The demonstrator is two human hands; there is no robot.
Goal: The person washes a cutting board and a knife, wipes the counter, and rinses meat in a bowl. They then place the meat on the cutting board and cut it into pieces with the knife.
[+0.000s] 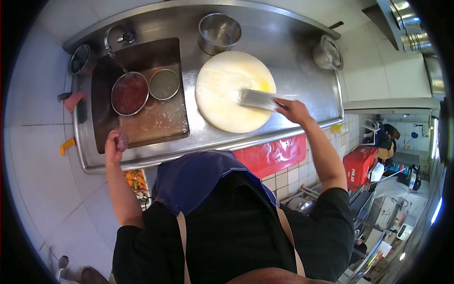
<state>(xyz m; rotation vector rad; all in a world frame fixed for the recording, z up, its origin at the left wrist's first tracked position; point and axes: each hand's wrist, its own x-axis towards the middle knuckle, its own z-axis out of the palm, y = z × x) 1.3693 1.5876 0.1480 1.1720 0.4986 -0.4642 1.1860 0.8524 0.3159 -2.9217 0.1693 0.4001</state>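
Note:
My left hand (112,147) is closed around a reddish-purple lump (122,140) over the near left corner of the sink (184,109); its exact kind is not clear. My right hand (294,111) grips a wide-bladed cleaver (257,99), slightly blurred, with its blade over the thick round cutting board (227,116). The board is pale, with a yellow stain near its right side. Inside the sink, water from the faucet (108,46) runs into a round container of red contents (130,93). Beside that container is a round metal bowl or strainer (164,85).
A deep metal pot (219,33) stands behind the board. Another metal container (327,53) is at the counter's right end, and a smaller one (81,60) is left of the sink. Below the counter are a red surface (276,155) and a tray of chopped vegetables (137,184).

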